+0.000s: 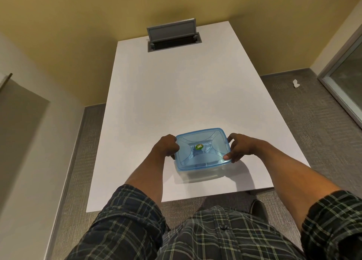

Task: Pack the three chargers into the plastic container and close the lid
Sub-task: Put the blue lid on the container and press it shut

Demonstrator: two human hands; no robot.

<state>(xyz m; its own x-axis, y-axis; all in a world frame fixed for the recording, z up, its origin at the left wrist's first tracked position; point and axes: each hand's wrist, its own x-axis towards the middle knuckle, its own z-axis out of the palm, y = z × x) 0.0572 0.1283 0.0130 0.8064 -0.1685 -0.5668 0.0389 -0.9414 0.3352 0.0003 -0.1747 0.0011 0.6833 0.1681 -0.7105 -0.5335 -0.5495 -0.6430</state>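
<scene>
A white table point(176, 95) is standing against a yellow wall, and the container point(202, 169) is resting near its close edge. The blue lid point(201, 149) is being gripped on both sides by the left hand point(166, 146) and right hand point(240, 148), fingers curled around its rim. The chargers cannot be made out inside. If only one side is being pressed, a corner is probably being left unsealed.

A green round sticker point(199, 146) on the blue lid point(213, 142) bears unreadable white lettering
</scene>
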